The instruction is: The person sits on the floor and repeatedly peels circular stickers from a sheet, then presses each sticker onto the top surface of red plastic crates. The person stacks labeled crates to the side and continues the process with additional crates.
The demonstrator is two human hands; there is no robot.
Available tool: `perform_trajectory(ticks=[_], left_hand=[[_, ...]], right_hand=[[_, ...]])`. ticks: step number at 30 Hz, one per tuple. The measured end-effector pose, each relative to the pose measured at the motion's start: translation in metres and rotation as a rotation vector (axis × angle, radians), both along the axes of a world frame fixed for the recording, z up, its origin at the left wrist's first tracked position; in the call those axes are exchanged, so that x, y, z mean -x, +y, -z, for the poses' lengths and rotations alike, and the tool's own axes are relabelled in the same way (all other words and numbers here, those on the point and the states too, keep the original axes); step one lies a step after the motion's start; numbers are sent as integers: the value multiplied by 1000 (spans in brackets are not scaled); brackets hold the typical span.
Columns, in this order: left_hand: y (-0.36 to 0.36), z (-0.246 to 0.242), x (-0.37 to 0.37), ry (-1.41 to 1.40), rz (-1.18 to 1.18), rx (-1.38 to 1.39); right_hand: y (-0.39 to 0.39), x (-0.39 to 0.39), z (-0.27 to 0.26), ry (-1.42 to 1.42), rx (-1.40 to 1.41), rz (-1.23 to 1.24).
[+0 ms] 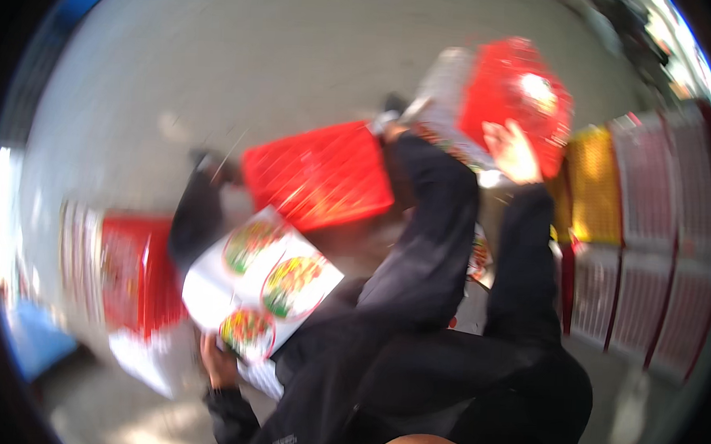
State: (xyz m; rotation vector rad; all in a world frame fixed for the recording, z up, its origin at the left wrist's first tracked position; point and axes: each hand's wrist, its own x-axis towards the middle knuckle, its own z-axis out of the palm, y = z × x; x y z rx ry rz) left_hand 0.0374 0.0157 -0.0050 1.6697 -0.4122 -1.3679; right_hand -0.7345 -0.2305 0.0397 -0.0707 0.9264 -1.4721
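My left hand [218,362] grips the lower edge of a white printed sheet [210,290]. Several round, colourful food pictures appear on it, and it lies tilted over my left thigh. On the right, my right hand [510,151] is held out with fingers apart and nothing in it. Behind that hand is a glossy red plastic-looking pack [495,79] with a bright glare spot; whether the fingers touch it I cannot tell. Between my lower legs stands a red item with a diagonal lattice pattern [319,176], perhaps a crate or stool. Motion blur softens much of the view.
Along the right stand stacked pale ribbed bundles [649,175] with dark red edges, and a yellow one [595,185]. A red block-like pack [130,271] rests to my left beside pale upright layers [80,260]. Something blue [41,339] lies farther left. The floor [249,56] is grey.
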Motion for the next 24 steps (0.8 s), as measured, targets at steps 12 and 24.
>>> perform_trajectory(ticks=[12,24], left_hand=[[-49,-90,41,134,-76,191],[-36,-125,78,364,76,212]], right_hand=[[148,-483,-37,1322,1330,-843],[124,-488,-36,1317,1243,-639]])
